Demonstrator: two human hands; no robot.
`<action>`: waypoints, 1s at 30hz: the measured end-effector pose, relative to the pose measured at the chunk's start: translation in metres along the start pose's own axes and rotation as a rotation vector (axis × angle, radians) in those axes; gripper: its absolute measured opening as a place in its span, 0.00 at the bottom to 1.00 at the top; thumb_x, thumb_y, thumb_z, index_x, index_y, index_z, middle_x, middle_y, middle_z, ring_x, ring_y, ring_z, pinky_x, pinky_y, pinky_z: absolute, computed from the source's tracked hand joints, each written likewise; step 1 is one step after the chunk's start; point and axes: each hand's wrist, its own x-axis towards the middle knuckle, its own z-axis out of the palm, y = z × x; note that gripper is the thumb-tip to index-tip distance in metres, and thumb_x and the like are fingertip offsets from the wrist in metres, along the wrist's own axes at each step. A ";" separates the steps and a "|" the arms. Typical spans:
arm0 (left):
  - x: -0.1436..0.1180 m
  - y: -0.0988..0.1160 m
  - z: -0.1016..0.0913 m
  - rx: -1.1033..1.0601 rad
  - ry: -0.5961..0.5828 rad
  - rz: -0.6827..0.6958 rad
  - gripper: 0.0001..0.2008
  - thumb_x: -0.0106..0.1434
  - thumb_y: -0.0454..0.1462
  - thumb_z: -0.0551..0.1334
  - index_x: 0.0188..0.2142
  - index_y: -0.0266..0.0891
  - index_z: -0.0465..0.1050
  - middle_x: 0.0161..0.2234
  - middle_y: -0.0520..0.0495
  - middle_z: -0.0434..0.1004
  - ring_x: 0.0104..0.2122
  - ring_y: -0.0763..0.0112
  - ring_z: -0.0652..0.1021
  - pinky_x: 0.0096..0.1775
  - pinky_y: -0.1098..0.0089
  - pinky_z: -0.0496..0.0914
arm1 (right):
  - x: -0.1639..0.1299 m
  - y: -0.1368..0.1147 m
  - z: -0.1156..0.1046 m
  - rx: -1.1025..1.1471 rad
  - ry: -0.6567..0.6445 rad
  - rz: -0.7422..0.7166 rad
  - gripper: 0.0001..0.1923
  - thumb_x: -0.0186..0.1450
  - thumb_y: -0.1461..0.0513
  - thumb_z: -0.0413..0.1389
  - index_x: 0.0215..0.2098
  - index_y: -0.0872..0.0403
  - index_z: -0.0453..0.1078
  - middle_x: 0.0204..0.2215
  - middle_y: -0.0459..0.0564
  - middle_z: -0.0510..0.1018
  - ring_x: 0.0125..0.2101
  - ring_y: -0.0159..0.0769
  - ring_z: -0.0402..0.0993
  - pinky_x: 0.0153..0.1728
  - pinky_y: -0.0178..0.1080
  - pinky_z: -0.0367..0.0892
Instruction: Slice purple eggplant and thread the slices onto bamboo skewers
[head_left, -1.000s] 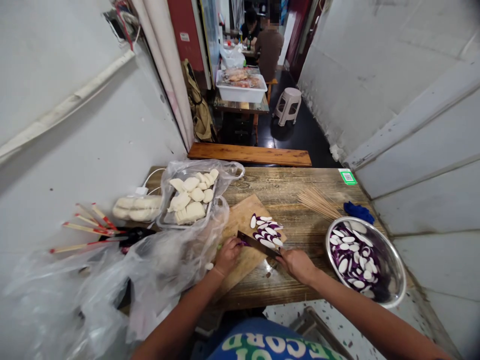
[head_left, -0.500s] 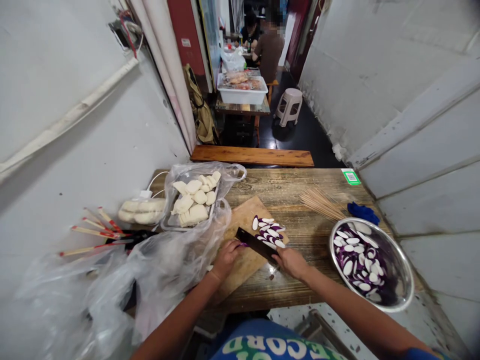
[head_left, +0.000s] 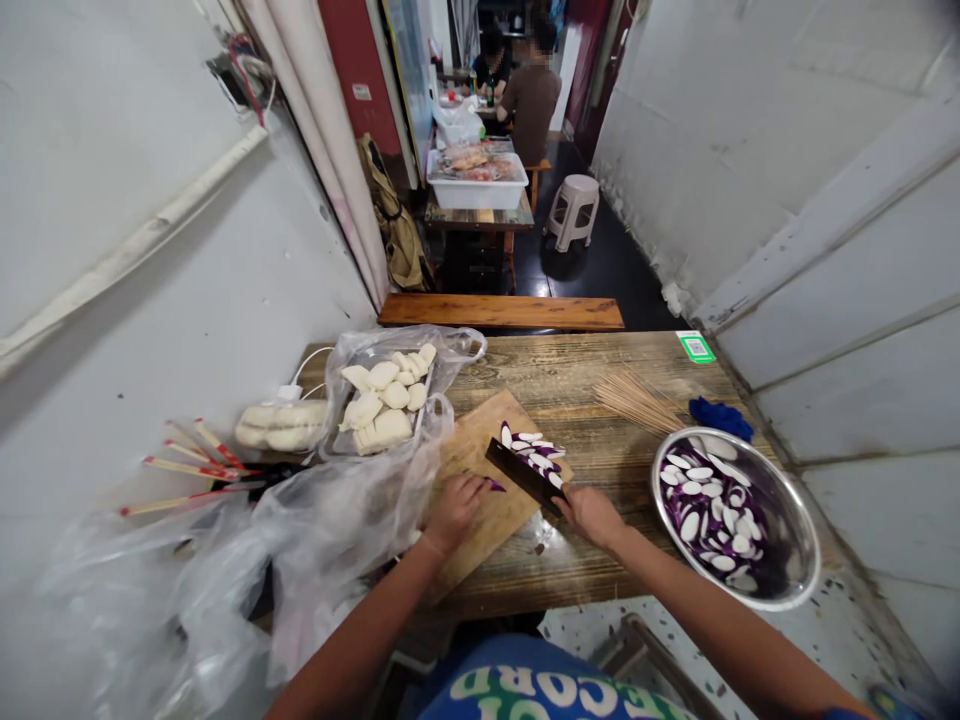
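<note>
Right hand (head_left: pixel 592 516) is clamped on a knife (head_left: pixel 520 473), its blade slanting over the cutting board (head_left: pixel 480 435) just beside purple-skinned slices (head_left: pixel 536 460) along the board's right edge; left hand (head_left: pixel 453 512), fingers together on a purple piece (head_left: pixel 496 485), is near the board's left edge

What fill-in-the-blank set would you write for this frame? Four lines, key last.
1. The right hand grips a ____.
2. The slices on the board are white with ____ skin.
3. The sticker on the table has a ____ border.
4. The bowl with more slices is on the ____ side of the picture.

Missing words: knife; purple; green; right.
</note>
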 end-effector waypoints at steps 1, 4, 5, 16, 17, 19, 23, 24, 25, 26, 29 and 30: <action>0.005 0.004 0.008 -0.025 -0.019 0.038 0.14 0.62 0.33 0.48 0.44 0.37 0.68 0.40 0.43 0.71 0.43 0.65 0.68 0.44 0.60 0.65 | 0.000 0.000 0.000 0.001 0.000 0.000 0.17 0.65 0.56 0.40 0.39 0.57 0.65 0.32 0.57 0.77 0.33 0.40 0.74 0.30 0.34 0.62; 0.013 0.010 0.026 -0.105 -0.055 0.014 0.14 0.62 0.32 0.48 0.41 0.36 0.70 0.40 0.44 0.71 0.43 0.66 0.68 0.43 0.60 0.66 | -0.001 0.000 -0.002 0.002 0.001 -0.009 0.18 0.65 0.55 0.40 0.39 0.57 0.66 0.32 0.56 0.77 0.33 0.40 0.74 0.30 0.34 0.62; 0.014 0.010 0.028 -0.137 -0.063 -0.006 0.14 0.62 0.32 0.48 0.41 0.37 0.70 0.40 0.44 0.71 0.42 0.66 0.68 0.43 0.60 0.65 | -0.002 0.000 -0.003 0.002 0.002 -0.012 0.18 0.65 0.55 0.40 0.39 0.57 0.66 0.32 0.56 0.77 0.33 0.40 0.74 0.30 0.34 0.62; 0.002 -0.001 0.037 -0.287 -0.039 -0.026 0.12 0.61 0.31 0.50 0.40 0.37 0.70 0.40 0.42 0.72 0.44 0.65 0.69 0.44 0.58 0.65 | -0.028 -0.001 -0.014 -0.009 0.024 -0.065 0.17 0.66 0.56 0.39 0.38 0.56 0.66 0.29 0.55 0.77 0.30 0.39 0.75 0.28 0.33 0.61; 0.001 -0.002 0.038 -0.281 -0.032 -0.026 0.12 0.61 0.32 0.50 0.40 0.37 0.70 0.40 0.42 0.72 0.44 0.65 0.69 0.45 0.58 0.65 | -0.029 0.000 -0.014 -0.011 0.023 -0.069 0.17 0.66 0.56 0.39 0.38 0.56 0.66 0.29 0.55 0.77 0.30 0.39 0.75 0.28 0.33 0.61; 0.000 -0.003 0.041 -0.280 -0.020 -0.033 0.11 0.61 0.32 0.51 0.39 0.36 0.70 0.40 0.42 0.72 0.44 0.65 0.69 0.45 0.58 0.65 | -0.028 0.000 -0.015 -0.015 0.019 -0.079 0.16 0.66 0.56 0.40 0.37 0.56 0.66 0.28 0.54 0.78 0.29 0.39 0.75 0.27 0.33 0.61; -0.001 -0.004 0.041 -0.249 0.006 -0.012 0.11 0.61 0.32 0.51 0.39 0.36 0.70 0.40 0.42 0.73 0.43 0.65 0.70 0.44 0.58 0.66 | -0.026 0.002 -0.018 -0.018 0.006 -0.097 0.16 0.65 0.57 0.40 0.35 0.56 0.66 0.28 0.55 0.77 0.29 0.39 0.75 0.28 0.32 0.60; -0.001 -0.004 0.040 -0.229 0.005 -0.005 0.12 0.61 0.32 0.50 0.40 0.36 0.70 0.40 0.42 0.73 0.43 0.65 0.70 0.44 0.58 0.66 | -0.026 0.002 -0.020 -0.019 0.003 -0.101 0.16 0.65 0.57 0.40 0.35 0.56 0.66 0.28 0.55 0.77 0.30 0.39 0.75 0.28 0.33 0.60; -0.002 -0.004 0.040 -0.210 0.001 -0.003 0.12 0.61 0.32 0.50 0.40 0.36 0.70 0.40 0.42 0.73 0.43 0.65 0.70 0.44 0.57 0.66 | -0.027 0.003 -0.021 -0.020 0.000 -0.103 0.16 0.65 0.57 0.40 0.35 0.56 0.66 0.29 0.55 0.77 0.30 0.39 0.75 0.28 0.33 0.60; -0.002 -0.005 0.040 -0.197 -0.004 -0.005 0.13 0.62 0.32 0.49 0.40 0.36 0.70 0.41 0.42 0.73 0.43 0.65 0.70 0.44 0.57 0.66 | -0.027 0.003 -0.022 -0.022 -0.004 -0.106 0.16 0.65 0.57 0.41 0.36 0.56 0.66 0.29 0.55 0.77 0.30 0.39 0.74 0.28 0.33 0.61; -0.004 -0.005 0.041 -0.194 -0.018 -0.015 0.13 0.62 0.31 0.48 0.40 0.37 0.70 0.41 0.43 0.73 0.44 0.65 0.70 0.45 0.57 0.66 | -0.027 0.005 -0.026 -0.024 -0.026 -0.102 0.15 0.65 0.57 0.41 0.36 0.56 0.67 0.30 0.55 0.77 0.31 0.40 0.74 0.29 0.33 0.61; -0.004 -0.005 0.042 -0.201 -0.023 -0.016 0.13 0.61 0.31 0.48 0.40 0.37 0.71 0.41 0.43 0.73 0.44 0.64 0.70 0.45 0.57 0.67 | -0.026 0.005 -0.027 -0.022 -0.035 -0.091 0.15 0.65 0.57 0.42 0.36 0.56 0.67 0.30 0.55 0.77 0.32 0.40 0.74 0.30 0.33 0.61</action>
